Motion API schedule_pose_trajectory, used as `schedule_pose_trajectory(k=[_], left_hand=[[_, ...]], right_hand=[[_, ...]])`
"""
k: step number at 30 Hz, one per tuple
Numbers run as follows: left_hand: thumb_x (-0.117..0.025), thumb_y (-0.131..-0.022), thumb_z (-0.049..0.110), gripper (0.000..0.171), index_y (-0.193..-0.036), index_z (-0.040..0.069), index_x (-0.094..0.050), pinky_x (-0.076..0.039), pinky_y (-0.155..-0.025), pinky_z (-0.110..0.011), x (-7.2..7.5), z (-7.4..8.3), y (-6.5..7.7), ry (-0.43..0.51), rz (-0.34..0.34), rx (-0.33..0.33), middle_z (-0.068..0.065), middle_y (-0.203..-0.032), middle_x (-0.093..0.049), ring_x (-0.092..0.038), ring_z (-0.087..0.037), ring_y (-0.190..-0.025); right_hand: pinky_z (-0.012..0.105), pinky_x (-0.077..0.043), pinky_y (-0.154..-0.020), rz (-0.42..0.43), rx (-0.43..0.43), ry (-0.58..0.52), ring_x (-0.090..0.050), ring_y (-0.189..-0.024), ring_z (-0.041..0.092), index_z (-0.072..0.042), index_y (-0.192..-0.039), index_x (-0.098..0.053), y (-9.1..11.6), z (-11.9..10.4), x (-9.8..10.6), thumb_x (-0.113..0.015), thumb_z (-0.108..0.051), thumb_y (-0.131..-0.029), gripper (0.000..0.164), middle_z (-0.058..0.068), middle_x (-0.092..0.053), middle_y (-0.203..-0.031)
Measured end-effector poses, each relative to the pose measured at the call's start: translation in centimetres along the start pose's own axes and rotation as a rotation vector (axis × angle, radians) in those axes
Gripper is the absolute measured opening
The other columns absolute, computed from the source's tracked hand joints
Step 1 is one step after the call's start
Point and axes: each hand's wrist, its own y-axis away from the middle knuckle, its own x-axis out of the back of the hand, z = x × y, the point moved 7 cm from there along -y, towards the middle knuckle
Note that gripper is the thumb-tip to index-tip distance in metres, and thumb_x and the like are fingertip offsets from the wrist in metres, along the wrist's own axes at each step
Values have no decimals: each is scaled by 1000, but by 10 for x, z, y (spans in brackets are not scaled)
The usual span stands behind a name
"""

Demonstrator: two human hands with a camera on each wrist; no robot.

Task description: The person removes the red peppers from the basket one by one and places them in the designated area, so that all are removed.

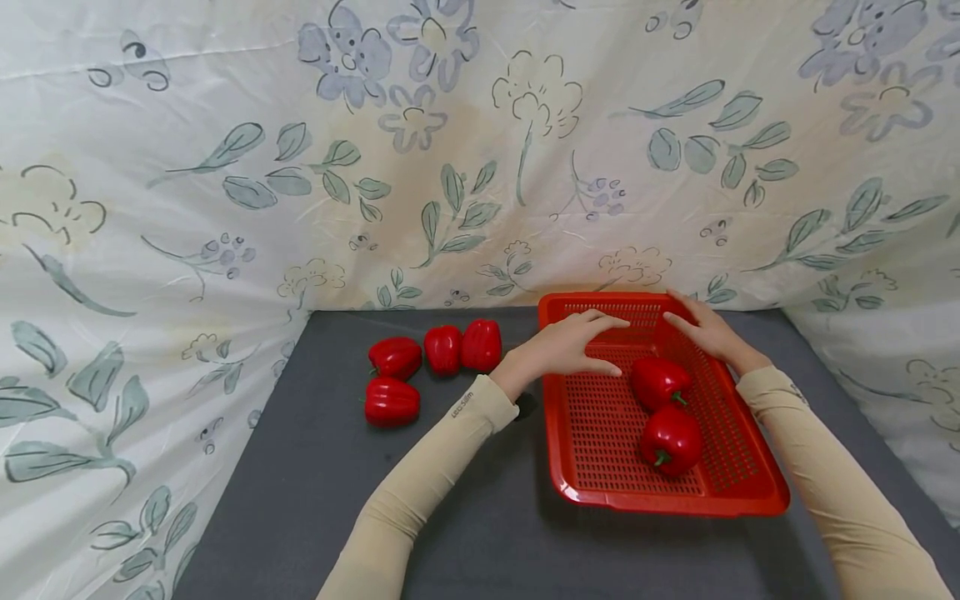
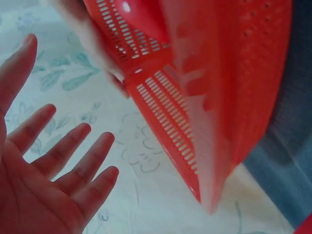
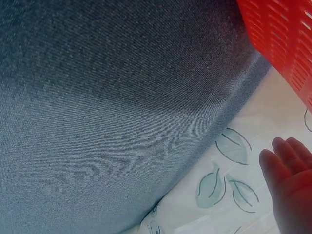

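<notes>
My left hand (image 1: 564, 343) hovers over the left side of a red slotted plastic basket (image 1: 557, 450), fingers and thumb spread apart and nothing between them. In the left wrist view its palm (image 2: 39, 190) faces the camera beside the basket. At the far right of the basket, my right hand (image 1: 711, 335) lies by the rim with its thumb extended over the inside. The right wrist view shows its fingers (image 3: 287, 158) loosely straight outside the basket wall; contact with the rim is unclear. Inside lie two red bell peppers, one farther back (image 1: 658, 382) and one nearer (image 1: 672, 442).
Left of the basket, several more red bell peppers (image 1: 393, 403) sit in a loose group on the dark grey tabletop (image 1: 300, 500). A small round black object (image 1: 527, 406) shows beside the left sleeve. Floral fabric (image 1: 450, 208) hangs behind the table and along both sides.
</notes>
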Motion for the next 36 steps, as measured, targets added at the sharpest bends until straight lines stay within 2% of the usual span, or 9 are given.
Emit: schedule_pose_trajectory(k=[9, 15, 26, 36], left_hand=[[-64, -80, 51, 73, -142, 28, -34, -36, -105, -32, -6, 11, -20, 67, -29, -30, 5, -145, -35, -35, -11, -130], [-65, -80, 50, 73, -142, 28, -34, -36, -105, -30, -13, 17, -33, 69, -79, -13, 3, -146, -34, -37, -12, -129], [-65, -81, 48, 73, -143, 27, -32, -41, -100, -29, -39, 25, -47, 34, -161, 13, 1, -144, -36, -42, -11, -123], [-66, -80, 46, 73, -143, 27, -33, -42, -97, -25, -62, 19, -54, 54, -184, 37, 3, -141, -38, -43, -9, -118]], right_hand=[[71, -13, -100, -2, -9, 4, -13, -132, 53, -11, -149, -9, 0, -1, 0, -37, -45, -97, 68, 30, -14, -148], [71, -13, -99, -10, -10, 1, -13, -131, 54, -12, -150, -8, 1, 0, 0, -37, -45, -97, 68, 31, -14, -148], [71, -13, -99, 7, 3, -10, -14, -132, 53, -12, -149, -10, 1, 0, 0, -37, -44, -97, 68, 31, -16, -148], [70, -14, -101, 12, 14, -8, -16, -132, 52, -9, -149, -11, 0, -1, 2, -38, -42, -97, 67, 31, -18, -147]])
